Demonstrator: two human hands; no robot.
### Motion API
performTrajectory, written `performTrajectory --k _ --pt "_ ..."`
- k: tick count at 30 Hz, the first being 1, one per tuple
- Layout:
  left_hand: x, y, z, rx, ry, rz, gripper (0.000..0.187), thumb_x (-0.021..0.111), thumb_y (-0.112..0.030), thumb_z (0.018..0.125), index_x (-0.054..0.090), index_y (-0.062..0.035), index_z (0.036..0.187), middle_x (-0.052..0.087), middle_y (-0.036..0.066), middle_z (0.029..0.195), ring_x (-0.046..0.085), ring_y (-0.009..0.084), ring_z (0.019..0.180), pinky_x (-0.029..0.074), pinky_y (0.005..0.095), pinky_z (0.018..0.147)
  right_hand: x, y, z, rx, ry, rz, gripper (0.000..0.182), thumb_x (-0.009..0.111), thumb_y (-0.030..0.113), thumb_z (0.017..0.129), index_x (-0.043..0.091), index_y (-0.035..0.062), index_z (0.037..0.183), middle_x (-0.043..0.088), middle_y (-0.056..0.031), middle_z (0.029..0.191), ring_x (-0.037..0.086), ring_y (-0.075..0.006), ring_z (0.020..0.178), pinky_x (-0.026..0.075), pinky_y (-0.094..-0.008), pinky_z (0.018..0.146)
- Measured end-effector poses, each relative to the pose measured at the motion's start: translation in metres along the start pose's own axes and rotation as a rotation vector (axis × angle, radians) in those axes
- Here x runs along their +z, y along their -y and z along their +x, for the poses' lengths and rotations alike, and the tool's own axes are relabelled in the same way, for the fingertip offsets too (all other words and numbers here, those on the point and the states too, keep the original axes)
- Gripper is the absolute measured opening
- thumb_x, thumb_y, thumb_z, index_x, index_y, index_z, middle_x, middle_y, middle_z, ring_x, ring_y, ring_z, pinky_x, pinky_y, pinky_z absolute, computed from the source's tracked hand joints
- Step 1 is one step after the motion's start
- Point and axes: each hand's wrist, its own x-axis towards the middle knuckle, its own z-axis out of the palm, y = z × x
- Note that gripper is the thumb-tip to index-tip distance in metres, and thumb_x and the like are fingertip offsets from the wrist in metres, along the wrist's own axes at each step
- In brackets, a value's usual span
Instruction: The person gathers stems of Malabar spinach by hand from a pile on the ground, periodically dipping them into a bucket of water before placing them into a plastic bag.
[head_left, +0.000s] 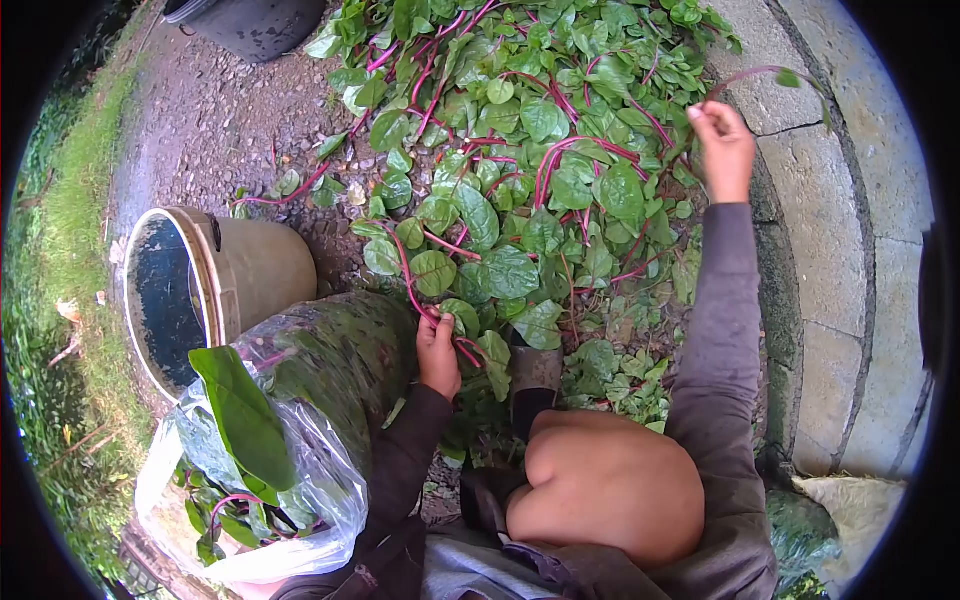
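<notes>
My left hand, low and left of centre, is closed round a purple-red stem with green leaves. At the upper right my right hand pinches a thin, curved purple stem that arches right and carries a small leaf. Between and beyond the hands spreads a large heap of leafy vines with magenta stems. Close to my left forearm is a clear plastic bag holding green leaves, one large leaf standing up at its mouth.
A pale bucket lies on its side at the left. Part of a dark bucket shows at the top left. Concrete blocks line the right side. Gravelly ground and grass are at the left.
</notes>
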Motion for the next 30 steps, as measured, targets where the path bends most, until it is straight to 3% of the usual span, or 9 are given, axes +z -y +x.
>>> performTrajectory --k 5,11,13,16,21,23,25,27,30 --pt "0.003 0.001 0.001 0.022 0.035 0.021 0.009 0.049 -0.005 0.092 0.051 -0.0086 0.1 0.05 -0.004 0.089 0.045 0.0047 0.079 0.037 0.0217 0.072 -0.034 0.102 -0.018 -0.002 -0.137 0.09 0.011 0.067 0.008 0.083 0.064 0.0034 0.093 0.066 -0.002 0.083 0.059 -0.007 0.073 0.046 -0.0193 0.066" --pt "0.015 -0.007 0.003 0.053 0.098 0.082 0.017 0.049 -0.005 0.092 0.051 -0.0053 0.109 0.052 -0.003 0.095 0.048 0.0062 0.084 0.039 0.0231 0.076 0.03 0.108 -0.049 0.254 0.438 0.128 0.011 0.069 0.013 0.082 0.063 0.0042 0.087 0.066 -0.0033 0.078 0.057 -0.0061 0.064 0.045 -0.0194 0.057" --pt "0.018 -0.007 0.005 0.048 0.136 0.12 0.021 0.049 -0.005 0.092 0.048 -0.0025 0.113 0.051 -0.002 0.094 0.048 0.006 0.082 0.04 0.0229 0.076 0.07 0.091 -0.068 0.344 0.622 0.222 0.012 0.068 0.018 0.083 0.063 0.0082 0.088 0.062 0.0026 0.072 0.051 -0.0029 0.055 0.038 -0.0151 0.049" --pt "0.038 -0.015 0.004 0.077 0.226 0.11 0.025 0.052 -0.007 0.091 0.048 -0.0033 0.116 0.057 0.002 0.106 0.053 0.0087 0.098 0.041 0.0249 0.087 0.125 0.072 -0.098 0.528 0.848 0.388 0.013 0.068 0.018 0.084 0.061 0.0064 0.087 0.061 0.0022 0.072 0.052 -0.002 0.056 0.039 -0.0157 0.047" --pt "0.056 -0.012 0.007 0.025 0.35 0.208 0.032 0.057 -0.005 0.088 0.045 -0.002 0.117 0.062 0.01 0.102 0.061 0.0151 0.091 0.047 0.0291 0.084 0.169 0.058 -0.136 0.656 0.844 0.578 0.021 0.069 0.02 0.083 0.062 0.0021 0.09 0.064 -0.0036 0.073 0.059 -0.0087 0.058 0.045 -0.0222 0.05" --pt "0.052 -0.007 0.009 0.026 0.276 0.129 0.031 0.058 -0.003 0.088 0.043 -0.0023 0.115 0.064 0.011 0.094 0.064 0.0169 0.082 0.05 0.0304 0.078 0.153 0.048 -0.118 0.396 0.621 0.259 0.019 0.069 0.018 0.081 0.064 0.0038 0.092 0.065 -0.0063 0.077 0.062 -0.0142 0.06 0.047 -0.0265 0.051" --pt "0.047 -0.01 0.008 0.001 0.205 0.062 0.03 0.056 -0.003 0.089 0.042 -0.0023 0.116 0.064 0.012 0.095 0.064 0.0178 0.083 0.051 0.0305 0.076 0.119 0.024 -0.088 -0.125 0.209 -0.223 0.014 0.067 0.015 0.08 0.065 0.0081 0.092 0.065 -0.009 0.083 0.063 -0.0205 0.064 0.05 -0.0312 0.058" --pt "0.036 -0.013 0.009 -0.043 0.171 0.036 0.026 0.052 -0.004 0.092 0.042 -0.0026 0.116 0.064 0.013 0.095 0.064 0.019 0.083 0.051 0.0314 0.074 0.063 0.01 -0.061 -0.142 0.046 -0.593 0.016 0.062 0.01 0.079 0.066 0.0135 0.094 0.063 -0.0077 0.093 0.062 -0.0239 0.079 0.05 -0.0342 0.071" --pt "0.02 -0.006 0.01 -0.057 0.134 -0.041 0.016 0.05 -0.003 0.092 0.047 -0.0044 0.108 0.064 0.012 0.095 0.064 0.0186 0.081 0.052 0.0317 0.072 -0.003 -0.051 -0.038 -0.21 0.067 -1.041 0.021 0.063 0.01 0.077 0.066 0.0144 0.097 0.064 -0.0059 0.098 0.058 -0.0251 0.093 0.048 -0.0358 0.078"
